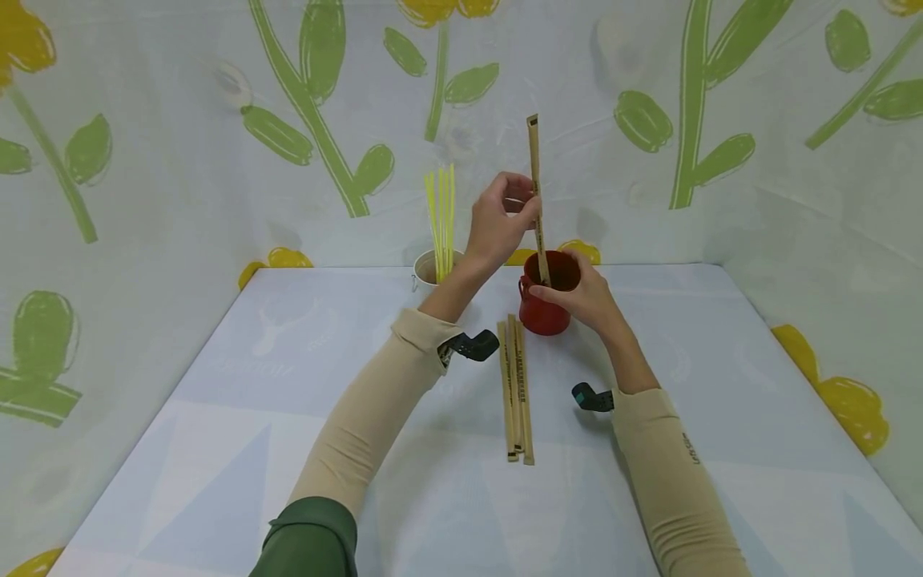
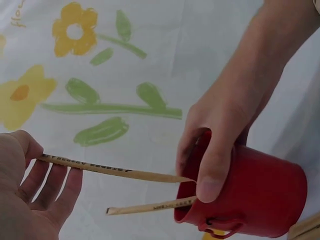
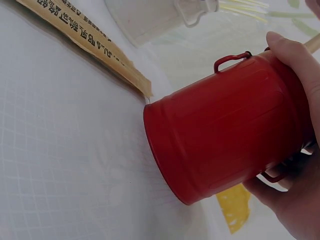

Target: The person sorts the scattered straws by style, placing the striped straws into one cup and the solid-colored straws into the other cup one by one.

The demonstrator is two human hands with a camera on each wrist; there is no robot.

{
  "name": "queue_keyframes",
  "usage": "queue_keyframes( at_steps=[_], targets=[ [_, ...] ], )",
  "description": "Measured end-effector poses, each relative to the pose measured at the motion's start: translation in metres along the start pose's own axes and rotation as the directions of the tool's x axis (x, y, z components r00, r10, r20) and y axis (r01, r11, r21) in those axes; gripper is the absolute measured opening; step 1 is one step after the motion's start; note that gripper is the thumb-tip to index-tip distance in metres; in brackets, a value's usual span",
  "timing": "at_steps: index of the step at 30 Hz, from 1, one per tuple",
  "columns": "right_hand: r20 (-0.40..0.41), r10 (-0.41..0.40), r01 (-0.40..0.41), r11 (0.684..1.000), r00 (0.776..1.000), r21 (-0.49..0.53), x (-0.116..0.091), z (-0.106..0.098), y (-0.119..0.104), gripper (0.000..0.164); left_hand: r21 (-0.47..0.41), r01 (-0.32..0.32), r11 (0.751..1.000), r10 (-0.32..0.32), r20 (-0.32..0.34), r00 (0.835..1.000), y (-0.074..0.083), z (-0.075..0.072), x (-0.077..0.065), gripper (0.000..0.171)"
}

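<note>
A small red pail (image 1: 546,316) with side handles stands at the back of the table. My right hand (image 1: 587,300) grips it near the rim, thumb in front and fingers round the far side. Above it, my left hand (image 1: 497,220) pinches a brown paper-wrapped straw (image 1: 536,164), whose lower end is inside the pail. In the left wrist view a second wrapped straw (image 2: 150,207) pokes out of the pail, apart from the left fingers. Several more wrapped straws (image 1: 513,393) lie side by side on the table, just in front of the pail.
Left of the red pail is a white pail (image 1: 424,269), partly behind the left forearm, with several thin yellow sticks (image 1: 441,216) upright in it. A flower-printed cloth (image 1: 548,64) hangs behind and along the sides of the pale table (image 1: 288,385).
</note>
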State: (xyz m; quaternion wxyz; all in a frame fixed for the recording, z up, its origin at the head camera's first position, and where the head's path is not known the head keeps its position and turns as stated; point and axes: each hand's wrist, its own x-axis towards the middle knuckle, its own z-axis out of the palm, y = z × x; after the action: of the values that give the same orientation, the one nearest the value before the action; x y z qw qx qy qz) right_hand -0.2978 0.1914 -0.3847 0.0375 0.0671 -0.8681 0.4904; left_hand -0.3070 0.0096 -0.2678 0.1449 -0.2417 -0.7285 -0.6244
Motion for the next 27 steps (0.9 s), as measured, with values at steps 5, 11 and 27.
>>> queue_keyframes(
  at_steps=[5,11,27],
  targets=[
    [-0.001,-0.005,0.005,1.000,1.000,-0.007,0.001,0.001,0.000,0.094,0.041,0.007,0.999,-0.007,0.013,1.000,-0.008,0.002,-0.003,0.021],
    [-0.005,-0.006,0.006,1.000,1.000,-0.010,0.000,0.001,0.000,0.093,0.053,0.017,0.998,-0.017,0.016,1.000,-0.016,0.005,-0.006,0.021],
    [-0.002,-0.018,0.018,1.000,1.000,-0.002,-0.001,-0.001,-0.001,0.092,0.076,0.091,0.993,-0.093,0.025,0.995,-0.041,0.012,-0.012,0.022]
  ],
)
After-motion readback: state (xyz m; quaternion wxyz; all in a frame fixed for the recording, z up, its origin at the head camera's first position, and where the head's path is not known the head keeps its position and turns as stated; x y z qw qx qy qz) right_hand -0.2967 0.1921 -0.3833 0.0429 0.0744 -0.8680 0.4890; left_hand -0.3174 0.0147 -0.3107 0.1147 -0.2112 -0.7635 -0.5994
